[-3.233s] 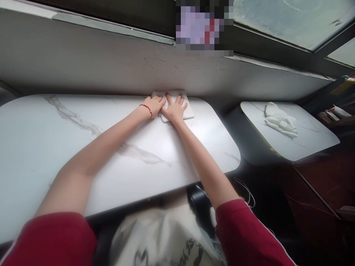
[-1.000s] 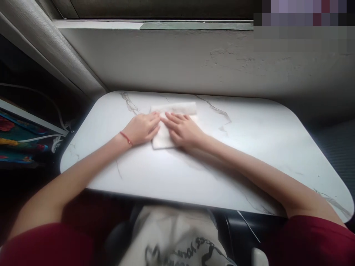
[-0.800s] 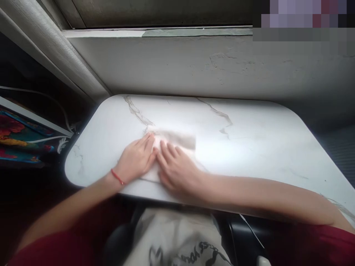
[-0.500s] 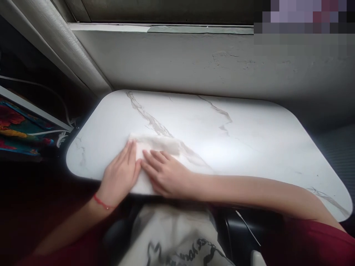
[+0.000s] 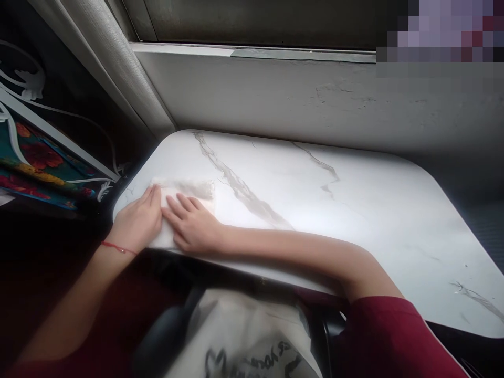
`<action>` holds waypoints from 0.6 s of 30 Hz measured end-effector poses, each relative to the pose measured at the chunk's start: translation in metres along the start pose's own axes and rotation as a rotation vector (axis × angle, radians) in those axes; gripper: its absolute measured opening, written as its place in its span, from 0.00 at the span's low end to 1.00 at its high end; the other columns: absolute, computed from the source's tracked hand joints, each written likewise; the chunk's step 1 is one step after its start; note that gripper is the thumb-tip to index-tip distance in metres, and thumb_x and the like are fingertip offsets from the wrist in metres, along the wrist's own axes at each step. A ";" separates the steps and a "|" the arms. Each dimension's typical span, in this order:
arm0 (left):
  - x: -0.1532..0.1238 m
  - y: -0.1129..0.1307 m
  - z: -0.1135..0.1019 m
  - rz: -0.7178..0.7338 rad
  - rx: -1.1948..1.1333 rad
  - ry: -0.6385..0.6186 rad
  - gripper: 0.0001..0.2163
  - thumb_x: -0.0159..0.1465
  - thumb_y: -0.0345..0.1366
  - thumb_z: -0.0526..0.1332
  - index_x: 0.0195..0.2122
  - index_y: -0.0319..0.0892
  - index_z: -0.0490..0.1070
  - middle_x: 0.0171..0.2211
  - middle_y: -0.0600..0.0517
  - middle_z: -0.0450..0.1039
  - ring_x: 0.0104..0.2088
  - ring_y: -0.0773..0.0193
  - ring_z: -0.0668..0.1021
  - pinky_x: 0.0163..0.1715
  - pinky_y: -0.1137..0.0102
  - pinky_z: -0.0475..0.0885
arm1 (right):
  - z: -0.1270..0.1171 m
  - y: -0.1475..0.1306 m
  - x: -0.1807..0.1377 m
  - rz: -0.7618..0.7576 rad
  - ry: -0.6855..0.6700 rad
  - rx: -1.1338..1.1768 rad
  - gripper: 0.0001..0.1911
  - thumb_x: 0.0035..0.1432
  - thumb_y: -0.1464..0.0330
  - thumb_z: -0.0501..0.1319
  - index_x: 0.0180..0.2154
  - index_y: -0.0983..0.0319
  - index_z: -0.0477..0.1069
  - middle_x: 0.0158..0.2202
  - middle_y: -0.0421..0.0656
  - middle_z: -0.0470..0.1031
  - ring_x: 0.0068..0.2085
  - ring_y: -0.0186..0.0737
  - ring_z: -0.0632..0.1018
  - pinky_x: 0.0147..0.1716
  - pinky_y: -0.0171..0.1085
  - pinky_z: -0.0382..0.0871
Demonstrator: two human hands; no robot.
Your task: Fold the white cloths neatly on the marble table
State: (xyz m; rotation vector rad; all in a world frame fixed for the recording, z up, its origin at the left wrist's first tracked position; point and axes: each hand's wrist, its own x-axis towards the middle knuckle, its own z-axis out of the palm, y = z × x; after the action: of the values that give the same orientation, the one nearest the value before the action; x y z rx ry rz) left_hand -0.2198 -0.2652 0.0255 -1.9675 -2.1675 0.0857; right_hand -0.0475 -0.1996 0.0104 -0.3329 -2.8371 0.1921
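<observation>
A white cloth (image 5: 195, 188), thin and perhaps a paper wipe, lies flat near the left end of the white marble-patterned tabletop (image 5: 268, 178). My right hand (image 5: 192, 223) presses down on it with fingers stretched out and slightly spread. At the cloth's left edge is my left hand (image 5: 137, 220), fingers extended and close together, pointing away from me; a red string bracelet (image 5: 119, 248) circles that wrist. The thumb side of the left hand nearly meets the right hand's fingers. Part of the cloth is hidden under both hands.
Behind the table runs a grey wall (image 5: 252, 100) below a window ledge. A pale curtain (image 5: 118, 58) hangs at the back left. To the left are a white metal frame (image 5: 59, 128) and flowered fabric (image 5: 43, 157). A printed pale fabric (image 5: 252, 336) lies below the table's front edge.
Both hands have moved left together across the tabletop, and the cloth has slid along beneath them. The camera view has shifted a little.
</observation>
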 end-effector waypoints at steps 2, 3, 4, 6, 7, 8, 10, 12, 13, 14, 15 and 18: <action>0.002 -0.003 0.003 -0.020 0.035 -0.022 0.28 0.69 0.29 0.39 0.67 0.19 0.58 0.66 0.27 0.62 0.66 0.47 0.70 0.59 0.55 0.72 | 0.005 -0.001 0.007 -0.038 0.018 -0.048 0.30 0.70 0.64 0.51 0.66 0.78 0.60 0.69 0.65 0.59 0.68 0.67 0.63 0.64 0.56 0.59; 0.007 -0.004 0.004 -0.034 0.052 -0.039 0.28 0.69 0.28 0.38 0.67 0.19 0.58 0.66 0.27 0.61 0.67 0.47 0.69 0.59 0.55 0.72 | 0.009 -0.001 0.011 -0.043 0.025 -0.074 0.31 0.70 0.64 0.51 0.65 0.79 0.61 0.68 0.67 0.59 0.67 0.68 0.63 0.64 0.57 0.59; 0.014 -0.003 0.006 -0.050 0.067 -0.059 0.28 0.69 0.27 0.38 0.67 0.19 0.58 0.67 0.28 0.61 0.67 0.47 0.68 0.58 0.56 0.72 | 0.012 0.001 0.016 -0.036 0.032 -0.096 0.31 0.70 0.63 0.51 0.64 0.81 0.61 0.67 0.68 0.59 0.67 0.69 0.64 0.64 0.57 0.58; 0.035 -0.002 0.009 -0.082 0.088 -0.093 0.27 0.69 0.26 0.39 0.67 0.20 0.58 0.67 0.28 0.59 0.68 0.47 0.66 0.58 0.56 0.72 | 0.019 0.008 0.027 0.018 0.051 -0.120 0.31 0.70 0.63 0.50 0.63 0.83 0.62 0.67 0.70 0.59 0.67 0.70 0.63 0.65 0.58 0.57; 0.049 0.000 0.011 -0.098 0.095 -0.104 0.27 0.69 0.26 0.40 0.67 0.21 0.58 0.68 0.29 0.59 0.68 0.47 0.66 0.59 0.56 0.71 | 0.023 0.014 0.034 0.051 0.065 -0.120 0.31 0.70 0.64 0.50 0.63 0.84 0.62 0.67 0.71 0.59 0.67 0.70 0.63 0.65 0.58 0.57; 0.063 0.001 0.012 -0.113 0.100 -0.112 0.27 0.69 0.26 0.40 0.68 0.22 0.57 0.68 0.29 0.58 0.69 0.47 0.65 0.59 0.56 0.70 | 0.025 0.021 0.040 0.081 0.081 -0.113 0.31 0.70 0.64 0.50 0.62 0.84 0.62 0.67 0.70 0.59 0.67 0.69 0.63 0.66 0.58 0.56; 0.091 0.003 0.012 -0.142 0.108 -0.132 0.27 0.69 0.25 0.41 0.68 0.22 0.56 0.69 0.30 0.57 0.69 0.48 0.64 0.61 0.57 0.69 | 0.029 0.039 0.053 0.128 0.119 -0.084 0.29 0.70 0.65 0.50 0.62 0.81 0.64 0.68 0.66 0.60 0.68 0.65 0.63 0.67 0.58 0.55; 0.118 0.005 0.012 -0.153 0.115 -0.163 0.27 0.69 0.25 0.42 0.69 0.21 0.54 0.70 0.29 0.55 0.70 0.48 0.62 0.61 0.56 0.68 | 0.031 0.058 0.064 0.177 0.155 -0.062 0.28 0.70 0.65 0.50 0.63 0.78 0.65 0.68 0.63 0.60 0.69 0.63 0.62 0.68 0.59 0.52; 0.131 0.005 0.012 -0.149 0.117 -0.178 0.27 0.69 0.25 0.43 0.69 0.20 0.52 0.70 0.29 0.54 0.70 0.47 0.61 0.62 0.56 0.68 | 0.031 0.067 0.068 0.208 0.167 -0.058 0.28 0.70 0.65 0.50 0.63 0.77 0.65 0.69 0.62 0.60 0.69 0.63 0.62 0.69 0.60 0.51; 0.143 0.005 0.012 -0.138 0.117 -0.189 0.28 0.68 0.25 0.44 0.69 0.20 0.51 0.71 0.30 0.53 0.71 0.48 0.61 0.62 0.56 0.67 | 0.031 0.076 0.073 0.241 0.170 -0.059 0.28 0.70 0.65 0.50 0.64 0.76 0.64 0.69 0.62 0.59 0.70 0.63 0.61 0.69 0.60 0.50; 0.154 0.005 0.012 -0.124 0.115 -0.200 0.28 0.68 0.25 0.45 0.70 0.21 0.50 0.71 0.30 0.52 0.71 0.49 0.60 0.62 0.56 0.67 | 0.030 0.084 0.077 0.273 0.167 -0.062 0.29 0.70 0.65 0.50 0.65 0.76 0.64 0.70 0.62 0.59 0.70 0.63 0.61 0.69 0.60 0.49; 0.186 0.002 0.015 -0.078 0.090 -0.208 0.31 0.66 0.26 0.49 0.71 0.27 0.49 0.72 0.34 0.52 0.71 0.51 0.60 0.63 0.57 0.67 | 0.029 0.107 0.089 0.349 0.146 -0.076 0.29 0.70 0.66 0.50 0.66 0.76 0.63 0.71 0.61 0.57 0.71 0.62 0.59 0.70 0.58 0.47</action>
State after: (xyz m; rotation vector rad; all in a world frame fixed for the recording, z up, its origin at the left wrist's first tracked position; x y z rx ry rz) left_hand -0.2370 -0.0794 0.0323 -1.8967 -2.3191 0.3842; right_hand -0.1169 -0.0772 -0.0118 -0.8229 -2.6272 0.1237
